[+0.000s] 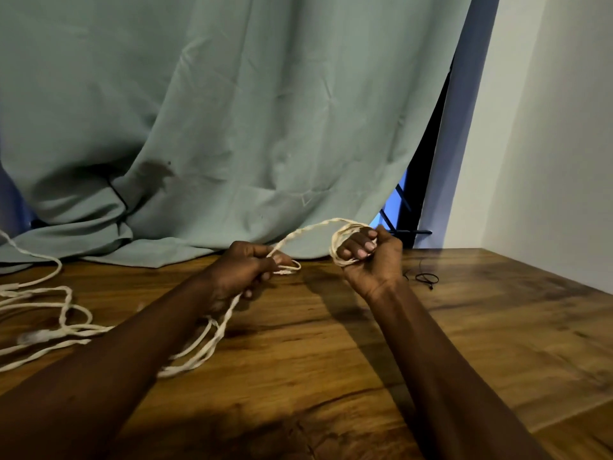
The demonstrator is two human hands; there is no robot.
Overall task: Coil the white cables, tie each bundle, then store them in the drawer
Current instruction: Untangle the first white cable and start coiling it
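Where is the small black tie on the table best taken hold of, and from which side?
Pinch the looped part of the small black tie from above, probably: it lies flat on the wooden table, and the loop is its thickest part, the tails being very thin. The right hand is nearest, but it holds the white coil.

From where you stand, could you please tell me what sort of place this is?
Probably a room in a home, though I cannot be sure: a wooden tabletop stands against a window behind a green curtain, beside a plain white wall.
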